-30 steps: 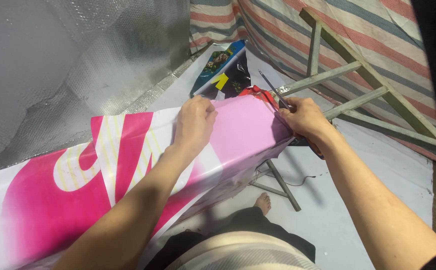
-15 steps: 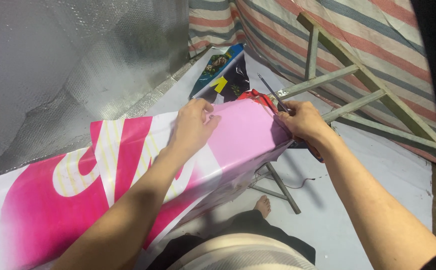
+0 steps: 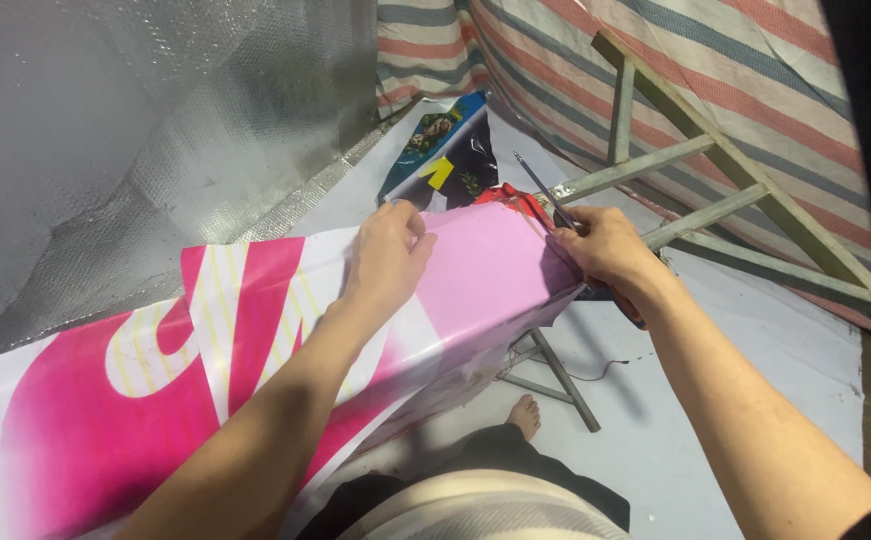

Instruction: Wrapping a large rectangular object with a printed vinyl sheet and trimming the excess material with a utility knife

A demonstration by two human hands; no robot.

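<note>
Your left hand (image 3: pixel 388 252) presses flat, fingers spread, on the pink-and-white banner (image 3: pixel 256 350) near its far edge — pinning it taut. At the banner's right end, your right hand (image 3: pixel 606 250) closes around a thin metal tool (image 3: pixel 546 190) — its tip pointing away.

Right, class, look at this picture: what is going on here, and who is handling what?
A person works over a large pink and white printed banner draped across a frame. The left hand presses flat on the banner near its far edge. The right hand grips a thin metal tool at the banner's corner, its tip pointing up and away. Beyond lie a wooden frame against a striped tarp, and a dark printed sheet on the floor. A bare foot shows below.
</note>
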